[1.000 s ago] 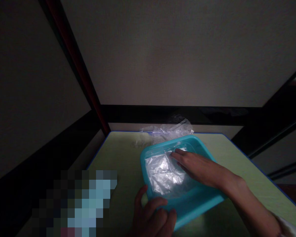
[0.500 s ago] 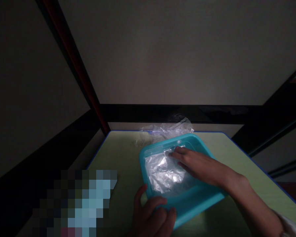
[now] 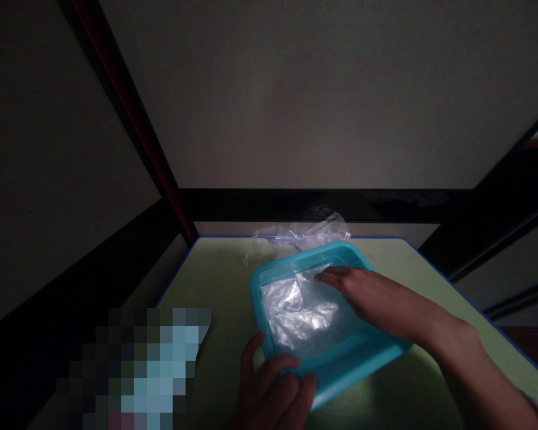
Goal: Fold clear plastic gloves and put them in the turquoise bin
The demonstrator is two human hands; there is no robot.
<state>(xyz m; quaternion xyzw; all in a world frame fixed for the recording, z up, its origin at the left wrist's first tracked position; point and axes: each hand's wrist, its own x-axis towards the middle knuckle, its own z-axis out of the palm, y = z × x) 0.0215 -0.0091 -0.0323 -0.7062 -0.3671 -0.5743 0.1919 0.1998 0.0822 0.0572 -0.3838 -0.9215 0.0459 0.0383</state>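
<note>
A turquoise plastic tray [image 3: 361, 364] sits on a pale green table [image 3: 215, 286]. Clear plastic bags [image 3: 296, 310] lie inside the tray. My right hand [image 3: 376, 298] reaches into the tray from the right, fingers stretched out and lying on the plastic near the far side. My left hand [image 3: 273, 394] holds the tray's near left corner, fingers curled over the rim.
More crumpled clear plastic [image 3: 300, 230] lies at the table's far edge behind the tray. A blurred pixelated patch [image 3: 147, 370] covers the near left. Dark frame bars [image 3: 134, 119] and a grey wall stand behind the table. The scene is dim.
My right hand has lifted slightly and shifted a little right over the plastic. The tray and my left hand have barely moved.
</note>
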